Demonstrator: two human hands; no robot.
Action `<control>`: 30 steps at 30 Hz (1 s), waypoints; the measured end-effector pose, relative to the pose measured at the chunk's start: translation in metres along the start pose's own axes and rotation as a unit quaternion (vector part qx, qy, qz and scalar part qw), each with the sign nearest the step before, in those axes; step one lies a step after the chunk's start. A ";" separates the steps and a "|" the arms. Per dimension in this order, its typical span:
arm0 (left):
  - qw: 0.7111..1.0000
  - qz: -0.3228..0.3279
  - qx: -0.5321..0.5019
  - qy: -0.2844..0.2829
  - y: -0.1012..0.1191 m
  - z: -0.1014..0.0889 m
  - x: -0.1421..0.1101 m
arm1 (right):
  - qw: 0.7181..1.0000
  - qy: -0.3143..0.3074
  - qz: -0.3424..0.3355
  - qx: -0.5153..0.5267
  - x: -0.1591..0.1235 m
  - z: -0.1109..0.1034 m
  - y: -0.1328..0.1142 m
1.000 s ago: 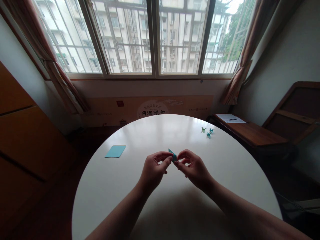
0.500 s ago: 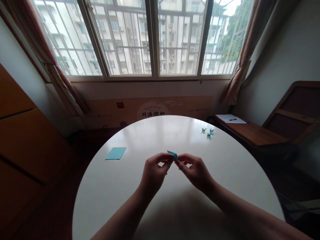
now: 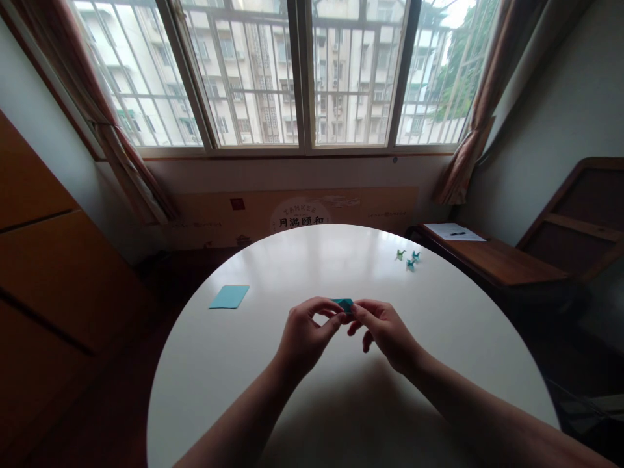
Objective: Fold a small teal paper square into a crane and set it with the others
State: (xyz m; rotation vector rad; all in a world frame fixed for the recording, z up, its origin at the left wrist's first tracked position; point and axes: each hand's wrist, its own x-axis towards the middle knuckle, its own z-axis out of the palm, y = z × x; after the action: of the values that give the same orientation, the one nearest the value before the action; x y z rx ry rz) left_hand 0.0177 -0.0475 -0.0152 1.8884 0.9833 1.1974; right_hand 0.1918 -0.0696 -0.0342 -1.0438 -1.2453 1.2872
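Note:
A small folded piece of teal paper (image 3: 345, 304) is held above the white round table, between the fingertips of both hands. My left hand (image 3: 309, 328) pinches its left and lower edge with thumb and index finger. On the other side, my right hand (image 3: 383, 328) grips the right end between thumb and forefinger, its lower fingers curled loosely beneath. The fingertips cover part of the folds. To the left lies a flat light-blue square of paper (image 3: 229, 296). Beyond my right hand stand three tiny folded paper birds, a green one (image 3: 400, 255) and two blue ones (image 3: 411, 265).
The white round table (image 3: 219, 383) fills the middle. At the right, a wooden chair or bench (image 3: 521, 263) carries a paper sheet (image 3: 443, 232) with a dark pen (image 3: 458, 233). A printed cardboard panel (image 3: 205, 211) stands behind the table, below the barred window.
The folded paper has turned in my fingers, its pointed flap no longer sticking up to the left. My right thumb has moved up onto it, and the lower right-hand fingers have loosened downward.

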 end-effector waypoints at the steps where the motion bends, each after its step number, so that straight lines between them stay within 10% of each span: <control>1: 1.000 0.004 0.006 -0.007 0.000 0.000 0.000 | 1.000 -0.001 0.008 0.011 0.000 0.000 -0.001; 18: 0.984 0.069 0.157 0.052 0.002 -0.002 0.000 | 0.994 -0.038 0.055 0.092 -0.004 0.002 0.002; 30: 0.994 0.041 0.101 0.022 0.012 -0.001 -0.003 | 0.999 -0.022 -0.031 -0.005 -0.002 0.004 0.006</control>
State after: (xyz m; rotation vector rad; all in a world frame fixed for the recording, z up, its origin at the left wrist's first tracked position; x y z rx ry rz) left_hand 0.0185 -0.0553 -0.0058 2.0851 1.0970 1.2306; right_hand 0.1880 -0.0720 -0.0400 -0.9820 -1.3079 1.2641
